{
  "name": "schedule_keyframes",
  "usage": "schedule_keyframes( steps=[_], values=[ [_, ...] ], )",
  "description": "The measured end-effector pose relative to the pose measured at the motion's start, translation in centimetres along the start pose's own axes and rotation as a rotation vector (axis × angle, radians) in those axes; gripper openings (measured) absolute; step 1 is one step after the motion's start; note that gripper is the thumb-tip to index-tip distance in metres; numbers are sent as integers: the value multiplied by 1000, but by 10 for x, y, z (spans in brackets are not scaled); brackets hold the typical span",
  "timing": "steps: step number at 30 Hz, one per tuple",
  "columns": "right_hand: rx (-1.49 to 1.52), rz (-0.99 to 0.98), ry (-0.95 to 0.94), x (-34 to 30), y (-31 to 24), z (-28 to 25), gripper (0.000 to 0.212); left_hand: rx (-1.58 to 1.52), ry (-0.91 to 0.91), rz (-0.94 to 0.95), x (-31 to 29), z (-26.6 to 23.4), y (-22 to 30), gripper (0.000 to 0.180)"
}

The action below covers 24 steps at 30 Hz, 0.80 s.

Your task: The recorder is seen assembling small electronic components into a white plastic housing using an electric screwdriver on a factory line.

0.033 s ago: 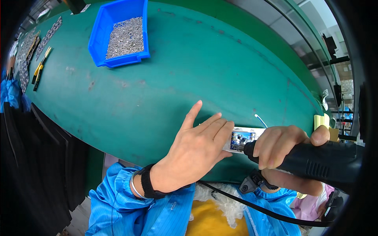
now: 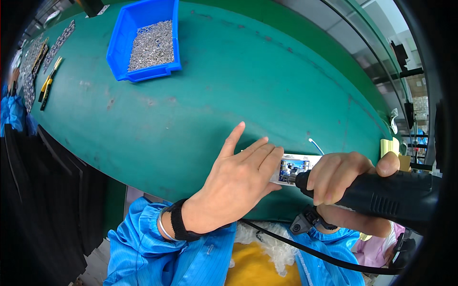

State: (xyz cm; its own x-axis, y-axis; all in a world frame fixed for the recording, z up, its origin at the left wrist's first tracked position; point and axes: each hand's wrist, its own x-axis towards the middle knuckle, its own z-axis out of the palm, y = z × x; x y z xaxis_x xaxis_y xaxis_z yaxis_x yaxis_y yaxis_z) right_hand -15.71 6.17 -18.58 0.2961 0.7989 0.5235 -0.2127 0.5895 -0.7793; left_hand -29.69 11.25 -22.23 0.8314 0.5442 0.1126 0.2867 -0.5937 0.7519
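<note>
Workpiece: a flat, silvery metal casing [image 2: 305,157] lies on the bench right of centre in the frame; its rectangular opening shows a blue circuit board [image 2: 292,168] with small raised components.
Left hand: the left hand [image 2: 243,178] is laid palm down with extended fingers, its fingertips over the left end of the casing; the grip is open, flat rather than closed around anything.
Right hand: the right hand [image 2: 343,178] is at right of frame, its grip closed around the power tool.
Power tool: a black, rounded body [image 2: 396,195] with slotted vents, narrowing to a nose directed at the board; whether its tip touches cannot be told.
Wire: a thin, pale wire with a blue tint [image 2: 315,145] projects beside the casing's upper right edge.
Bench: smooth green surface [image 2: 214,105] with dark scuffs; its edges appear curved.
Bin: an open blue plastic bin [image 2: 152,73] with sloped walls, upper left of frame, containing a heap of small, shiny metal pieces [image 2: 152,47].
Hand tools: slender yellow-and-black implements [image 2: 47,88] at far left.
Cable: a smooth black cable [image 2: 315,252] arcs across the lower right.
Garment: glossy blue sleeves [image 2: 143,238], finely striped.
Left wrist: a matte black band [image 2: 178,220] beside a thin metal bangle [image 2: 164,227].
</note>
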Motion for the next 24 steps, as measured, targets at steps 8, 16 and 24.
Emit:
schedule_keyframes(
  steps=[8, 16, 24],
  values=[
    [-9, 85, -129, 2, -5, -8, 67, 30, -14, 26, 3, 2, 1, 57],
    [-62, 99, -192, 7, -5, -11, 66, 116, 5, 49, 4, 2, 2, 59],
    [-155, 146, -253, 6, -5, -11, 63, 138, -13, 43, 5, 1, 0, 60]
  ],
)
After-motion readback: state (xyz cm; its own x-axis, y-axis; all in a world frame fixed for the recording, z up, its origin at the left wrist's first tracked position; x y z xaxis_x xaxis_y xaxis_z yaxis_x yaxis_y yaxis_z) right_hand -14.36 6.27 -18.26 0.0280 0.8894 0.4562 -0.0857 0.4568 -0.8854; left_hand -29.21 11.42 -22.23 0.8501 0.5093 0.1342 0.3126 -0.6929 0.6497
